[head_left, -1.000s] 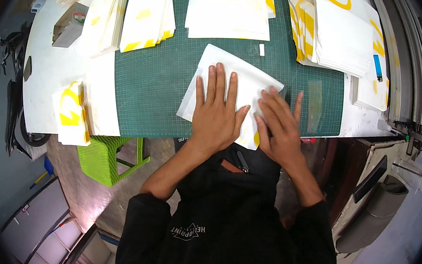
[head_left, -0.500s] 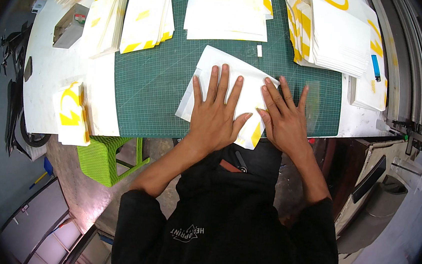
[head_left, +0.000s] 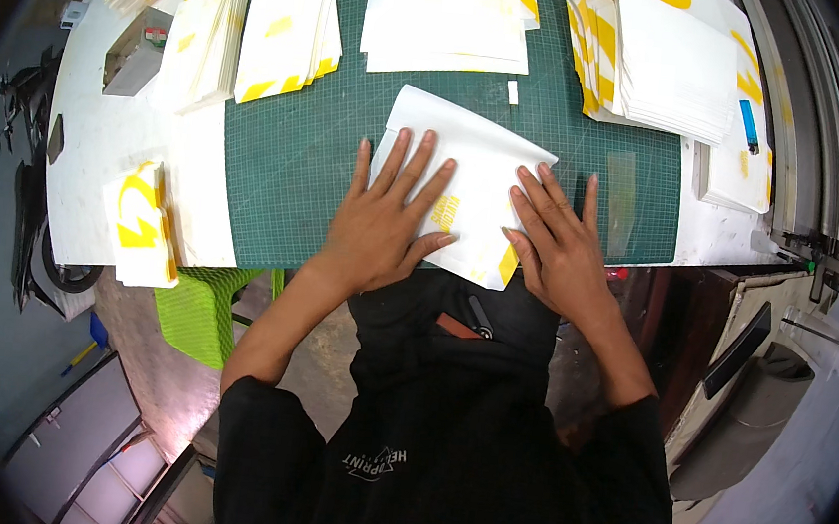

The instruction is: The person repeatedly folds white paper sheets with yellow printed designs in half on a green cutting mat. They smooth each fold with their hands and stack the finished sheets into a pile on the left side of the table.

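Observation:
A folded white paper piece with yellow print (head_left: 471, 182), maybe an envelope or bag, lies at a slant on the green cutting mat (head_left: 297, 181). Its lower end reaches the mat's near edge. My left hand (head_left: 384, 214) rests over its left side, fingers spread and pointing away from me. Flat on its right edge lies my right hand (head_left: 562, 235), fingers stretched out and slightly apart. Neither hand grips anything. A band along the paper's far edge looks folded over. Parts of both side edges are hidden under my hands.
Stacks of similar white and yellow paper pieces stand at the far left (head_left: 290, 36), far middle (head_left: 450, 25) and far right (head_left: 671, 69). A small pile (head_left: 146, 223) sits at the left edge. A blue lighter (head_left: 748, 126) lies far right. A green stool (head_left: 198, 312) stands below.
My left hand has slid left and slightly toward me, uncovering yellow print. The flap that stuck out on the paper's left now shows less. My right hand has barely moved.

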{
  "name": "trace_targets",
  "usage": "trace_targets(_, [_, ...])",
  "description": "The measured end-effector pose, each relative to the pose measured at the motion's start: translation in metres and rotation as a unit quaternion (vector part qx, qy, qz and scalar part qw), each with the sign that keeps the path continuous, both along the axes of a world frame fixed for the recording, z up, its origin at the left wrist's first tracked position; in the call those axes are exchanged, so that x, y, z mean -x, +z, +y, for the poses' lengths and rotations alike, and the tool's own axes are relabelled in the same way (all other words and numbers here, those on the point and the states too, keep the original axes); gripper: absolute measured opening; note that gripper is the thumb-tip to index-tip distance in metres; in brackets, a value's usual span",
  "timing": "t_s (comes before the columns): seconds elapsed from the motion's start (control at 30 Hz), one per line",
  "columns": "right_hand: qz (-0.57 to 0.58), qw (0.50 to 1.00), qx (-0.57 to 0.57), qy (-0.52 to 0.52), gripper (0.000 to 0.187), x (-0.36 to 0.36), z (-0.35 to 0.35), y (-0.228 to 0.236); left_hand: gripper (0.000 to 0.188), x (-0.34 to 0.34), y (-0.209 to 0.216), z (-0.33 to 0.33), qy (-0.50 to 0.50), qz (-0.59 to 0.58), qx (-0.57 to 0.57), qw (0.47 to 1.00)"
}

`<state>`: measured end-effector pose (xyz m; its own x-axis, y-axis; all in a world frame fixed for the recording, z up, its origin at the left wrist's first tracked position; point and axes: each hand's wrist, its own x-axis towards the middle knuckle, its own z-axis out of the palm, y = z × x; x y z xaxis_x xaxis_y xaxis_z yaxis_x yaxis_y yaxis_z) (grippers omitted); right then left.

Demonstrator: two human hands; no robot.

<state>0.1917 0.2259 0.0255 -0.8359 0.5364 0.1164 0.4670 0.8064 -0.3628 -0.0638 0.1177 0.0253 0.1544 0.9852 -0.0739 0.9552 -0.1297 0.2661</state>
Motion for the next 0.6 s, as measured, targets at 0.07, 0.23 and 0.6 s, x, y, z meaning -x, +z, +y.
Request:
trace_targets(0.07, [0.005, 1.0, -0.027, -0.013, 0.043, 0.007, 0.004, 0.001, 0.079, -0.004, 0.0, -0.002, 0.039, -0.023, -0.006, 0.999])
trace_targets(0.23, [0.104, 0.992, -0.047, -0.046, 0.038, 0.025, 0.008, 0.011, 0.08, -0.047, -0.013, -0.005, 0.182, -0.006, -0.048, 0.982])
trace_targets(0.6, [0.064, 0.996, -0.054, 0.027, 0.036, 0.027, 0.005, 0.0, 0.072, -0.011, 0.001, -0.016, 0.061, -0.005, -0.006, 0.998])
